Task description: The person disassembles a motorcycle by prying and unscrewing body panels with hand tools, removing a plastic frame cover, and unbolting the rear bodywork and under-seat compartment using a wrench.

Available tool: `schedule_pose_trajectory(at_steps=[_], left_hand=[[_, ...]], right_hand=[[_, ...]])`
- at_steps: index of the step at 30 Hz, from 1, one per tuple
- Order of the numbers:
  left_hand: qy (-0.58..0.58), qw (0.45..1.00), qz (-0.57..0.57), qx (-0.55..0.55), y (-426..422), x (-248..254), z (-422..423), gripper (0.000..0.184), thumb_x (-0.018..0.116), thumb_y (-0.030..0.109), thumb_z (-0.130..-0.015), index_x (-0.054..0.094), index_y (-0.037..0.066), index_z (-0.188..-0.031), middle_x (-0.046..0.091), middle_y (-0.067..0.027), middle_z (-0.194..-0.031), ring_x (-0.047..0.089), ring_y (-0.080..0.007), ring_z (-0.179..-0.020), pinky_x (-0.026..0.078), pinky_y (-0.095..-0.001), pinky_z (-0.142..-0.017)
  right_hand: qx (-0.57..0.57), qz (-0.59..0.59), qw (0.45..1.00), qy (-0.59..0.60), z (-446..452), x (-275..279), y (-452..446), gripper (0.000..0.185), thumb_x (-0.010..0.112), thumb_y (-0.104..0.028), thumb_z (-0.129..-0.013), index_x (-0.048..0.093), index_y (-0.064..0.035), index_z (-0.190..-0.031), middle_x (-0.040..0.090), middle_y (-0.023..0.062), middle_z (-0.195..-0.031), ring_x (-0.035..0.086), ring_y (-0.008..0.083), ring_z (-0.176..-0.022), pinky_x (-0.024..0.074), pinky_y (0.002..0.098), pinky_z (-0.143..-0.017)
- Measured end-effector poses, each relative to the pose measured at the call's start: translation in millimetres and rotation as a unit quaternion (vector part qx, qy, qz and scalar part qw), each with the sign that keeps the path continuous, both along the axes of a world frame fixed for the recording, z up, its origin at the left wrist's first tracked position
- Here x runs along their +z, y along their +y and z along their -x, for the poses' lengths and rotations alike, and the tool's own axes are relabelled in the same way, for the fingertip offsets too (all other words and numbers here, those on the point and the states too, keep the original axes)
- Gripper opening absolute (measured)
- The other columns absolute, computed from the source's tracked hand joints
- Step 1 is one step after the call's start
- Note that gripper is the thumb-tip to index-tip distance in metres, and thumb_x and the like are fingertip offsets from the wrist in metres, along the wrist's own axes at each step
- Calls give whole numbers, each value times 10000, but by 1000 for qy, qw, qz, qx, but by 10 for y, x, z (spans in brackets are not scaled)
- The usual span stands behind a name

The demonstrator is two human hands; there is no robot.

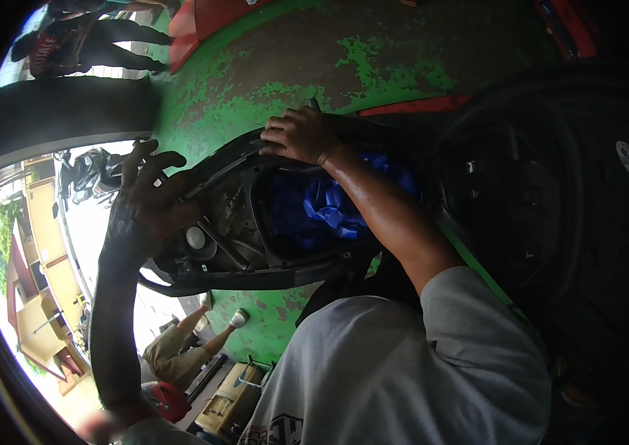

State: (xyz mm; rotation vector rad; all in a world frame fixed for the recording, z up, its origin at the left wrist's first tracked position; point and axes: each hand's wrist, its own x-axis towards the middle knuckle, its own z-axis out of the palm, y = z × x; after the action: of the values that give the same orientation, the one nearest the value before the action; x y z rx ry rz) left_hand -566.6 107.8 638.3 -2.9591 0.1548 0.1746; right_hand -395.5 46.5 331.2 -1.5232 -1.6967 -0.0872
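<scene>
A black scooter body [288, 276] lies across the view with its seat compartment uncovered. Blue plastic [333, 204] fills part of that compartment. My right hand [301, 136] has its fingers curled over the far rim of the body; a small dark piece sticks up beside its knuckles, too unclear to name. At the left end of the body is my left hand [153, 185], darkened with grime, its fingers spread and bent near the panel edge. Below it a round pale cap [195, 237] and metal frame tubes [225, 246] show in the opening.
A raised dark seat [504, 193] stands at the right. Two persons are near, one at the upper left [70, 46] and one seated at the lower left [179, 356]. A beige case [227, 397] lies at the bottom. The floor [255, 322] is worn green paint.
</scene>
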Motion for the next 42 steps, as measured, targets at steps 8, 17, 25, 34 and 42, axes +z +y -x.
schedule_pose_trajectory(at_steps=[8, 17, 25, 34, 42], left_hand=[[60, 994, -30, -91, -105, -1, -19, 192, 721, 265, -763, 677, 257, -950, 653, 37, -916, 613, -151, -792, 489, -353, -825], [104, 994, -5, 34, 70, 17, -8, 310, 741, 330, -751, 680, 148, -995, 624, 16, -773, 620, -158, -655, 472, -307, -564], [83, 992, 65, 65, -94, -97, 188, 341, 781, 310, -735, 703, 133, -1016, 633, 11, -742, 614, -181, -643, 475, -340, -561], [59, 983, 82, 157, -129, -86, 157, 343, 748, 212, -760, 707, 116, -1087, 638, -32, -715, 624, -218, -604, 489, -368, -545], [17, 989, 70, 133, -25, -185, 179, 384, 743, 363, -750, 702, 118, -1043, 634, -39, -718, 619, -248, -618, 479, -378, -553]], right_hand=[[2, 8, 1000, -11, -9, 25, -11, 360, 674, -553, -851, 725, -211, -951, 653, -73, -958, 643, 162, -878, 517, 367, -779], [-15, 26, 1000, -7, -2, 47, -14, 364, 667, -563, -859, 715, -218, -965, 644, -86, -956, 635, 143, -871, 509, 361, -785], [-9, 20, 1000, -21, 2, 17, -13, 366, 668, -564, -857, 711, -218, -970, 642, -83, -967, 631, 144, -851, 494, 357, -773], [-24, 19, 999, -13, -2, 43, -9, 374, 662, -576, -855, 698, -218, -955, 638, -78, -945, 633, 140, -820, 491, 357, -744], [-22, 26, 999, -1, 0, 39, -10, 379, 670, -573, -852, 697, -209, -951, 635, -66, -930, 634, 147, -831, 493, 359, -750]])
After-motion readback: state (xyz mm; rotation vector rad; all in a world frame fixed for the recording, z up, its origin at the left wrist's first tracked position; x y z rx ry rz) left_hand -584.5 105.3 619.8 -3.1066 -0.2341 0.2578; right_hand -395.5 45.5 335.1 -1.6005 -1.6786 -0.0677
